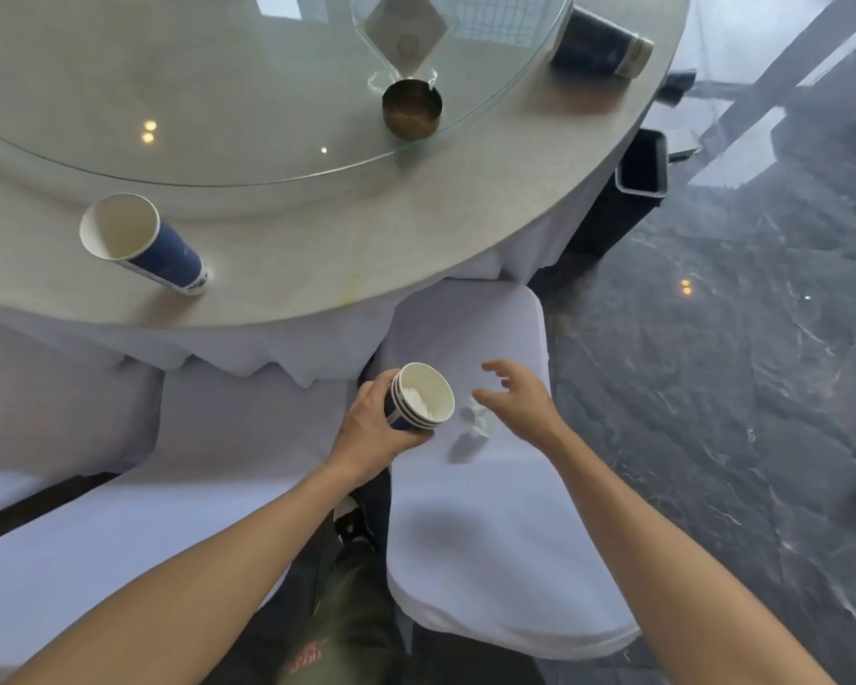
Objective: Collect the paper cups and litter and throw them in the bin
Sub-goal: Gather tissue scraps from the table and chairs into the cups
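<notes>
My left hand (374,423) grips a stack of nested blue-and-white paper cups (422,398) with crumpled white paper inside the top one. My right hand (517,395) is open, fingers spread, just right of the stack and above a crumpled white tissue (480,421) lying on a white-covered chair seat. A single blue paper cup (142,242) stands on the round table at the left. Another blue cup (601,44) lies on its side at the table's far right edge. A dark bin (638,185) stands on the floor beyond the table, right of it.
The round table (317,269) carries a glass turntable (218,116) with a small metal bowl (411,116) and a clear card stand (406,32). White-covered chairs (490,561) sit in front of the table. Dark marble floor (712,388) spreads to the right.
</notes>
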Action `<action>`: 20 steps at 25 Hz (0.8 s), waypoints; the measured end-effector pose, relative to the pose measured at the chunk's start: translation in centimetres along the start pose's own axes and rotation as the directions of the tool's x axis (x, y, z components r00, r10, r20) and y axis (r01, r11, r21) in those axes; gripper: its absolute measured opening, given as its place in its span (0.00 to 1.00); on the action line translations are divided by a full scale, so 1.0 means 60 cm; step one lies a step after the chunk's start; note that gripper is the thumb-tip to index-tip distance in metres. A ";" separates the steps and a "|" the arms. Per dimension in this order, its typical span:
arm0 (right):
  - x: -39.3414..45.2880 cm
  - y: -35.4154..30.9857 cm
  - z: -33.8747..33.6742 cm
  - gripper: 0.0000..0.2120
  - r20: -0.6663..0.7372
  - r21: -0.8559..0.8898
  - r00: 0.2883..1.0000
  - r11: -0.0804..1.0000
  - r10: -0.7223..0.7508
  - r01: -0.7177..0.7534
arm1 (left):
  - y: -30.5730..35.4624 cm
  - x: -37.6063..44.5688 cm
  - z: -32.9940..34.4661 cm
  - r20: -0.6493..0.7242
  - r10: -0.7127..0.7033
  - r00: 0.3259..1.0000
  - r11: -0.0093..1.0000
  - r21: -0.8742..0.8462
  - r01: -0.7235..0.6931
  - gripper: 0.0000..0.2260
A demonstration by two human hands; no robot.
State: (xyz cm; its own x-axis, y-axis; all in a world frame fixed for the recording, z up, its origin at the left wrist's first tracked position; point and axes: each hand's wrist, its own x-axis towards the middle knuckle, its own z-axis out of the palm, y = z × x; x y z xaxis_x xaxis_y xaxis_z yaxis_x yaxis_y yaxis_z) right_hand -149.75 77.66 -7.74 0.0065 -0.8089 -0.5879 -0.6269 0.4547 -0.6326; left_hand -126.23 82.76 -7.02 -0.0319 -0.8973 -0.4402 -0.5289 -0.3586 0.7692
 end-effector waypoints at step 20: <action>0.293 0.335 0.223 0.20 0.176 -0.663 0.980 0.747 0.092 0.049 | -0.233 0.184 0.144 0.025 -0.108 0.994 0.989 -0.100 0.110 0.38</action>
State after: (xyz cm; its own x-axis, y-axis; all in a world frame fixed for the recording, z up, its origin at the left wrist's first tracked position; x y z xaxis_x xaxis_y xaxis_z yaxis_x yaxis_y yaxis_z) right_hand -151.79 77.57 -37.53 0.0857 -0.6858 -0.7227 -0.9845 0.0532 -0.1673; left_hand -126.52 80.07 -26.68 0.0042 -0.8463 -0.5326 -0.4414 -0.4795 0.7584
